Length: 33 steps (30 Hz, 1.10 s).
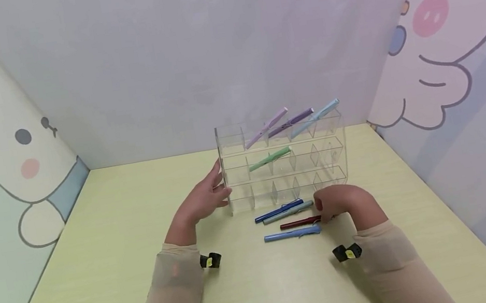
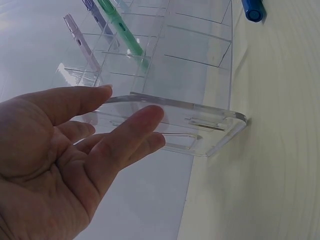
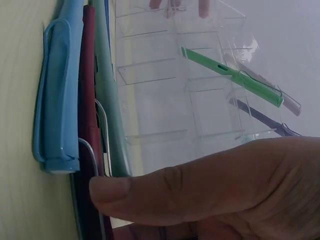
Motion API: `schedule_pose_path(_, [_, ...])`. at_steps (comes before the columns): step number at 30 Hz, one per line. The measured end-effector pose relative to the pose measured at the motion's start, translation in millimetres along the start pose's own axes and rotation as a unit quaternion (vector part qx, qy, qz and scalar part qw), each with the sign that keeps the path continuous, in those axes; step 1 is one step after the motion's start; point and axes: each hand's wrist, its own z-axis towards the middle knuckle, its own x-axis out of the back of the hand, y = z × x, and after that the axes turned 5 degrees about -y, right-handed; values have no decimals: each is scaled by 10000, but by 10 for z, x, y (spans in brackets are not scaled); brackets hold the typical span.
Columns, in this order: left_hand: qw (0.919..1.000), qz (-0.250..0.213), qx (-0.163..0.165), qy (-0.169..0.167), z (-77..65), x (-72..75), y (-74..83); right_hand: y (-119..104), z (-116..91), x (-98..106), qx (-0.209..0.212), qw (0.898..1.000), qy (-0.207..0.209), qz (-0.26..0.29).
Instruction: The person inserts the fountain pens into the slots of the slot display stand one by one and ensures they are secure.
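Observation:
A clear acrylic pen rack (image 1: 237, 176) with three tiers stands on the table. My left hand (image 1: 205, 199) is at its left side panel, fingers extended and thumb near the panel's front edge. In front of the rack lie a dark blue pen (image 1: 278, 211), a grey-green pen (image 1: 287, 212), a dark red pen (image 1: 300, 223) and a light blue pen (image 1: 289, 234). My right hand (image 1: 342, 202) pinches the capped end of the dark red pen; the thumb (image 3: 112, 190) lies against its cap, and the other fingers are mostly hidden.
The top tier holds a lilac pen (image 1: 266, 128), a purple pen (image 1: 290, 122) and a pale blue pen (image 1: 315, 117), all leaning right. A green pen (image 1: 271, 158) leans in the middle tier. Behind the rack rises a plain wall (image 1: 210, 57).

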Motion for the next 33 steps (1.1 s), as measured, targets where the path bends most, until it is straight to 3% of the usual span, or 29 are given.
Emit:
schedule_pose_path(8, [10000, 13, -42, -9, 4, -11, -7, -11, 42, -27, 107, 9987, 3, -503])
schedule_pose_path(19, [10000, 29, 35, 49, 17, -1, -20, 142, -151, 206, 690, 9941, 659, 525])
schedule_pose_path(28, [9999, 4, 102, 105, 15, -8, -12, 183, -212, 311, 1691, 9665, 1463, 1259])
schedule_pose_path(33, [9998, 52, 123, 118, 5, -11, -5, 203, -223, 326, 1911, 9458, 1779, 1931])
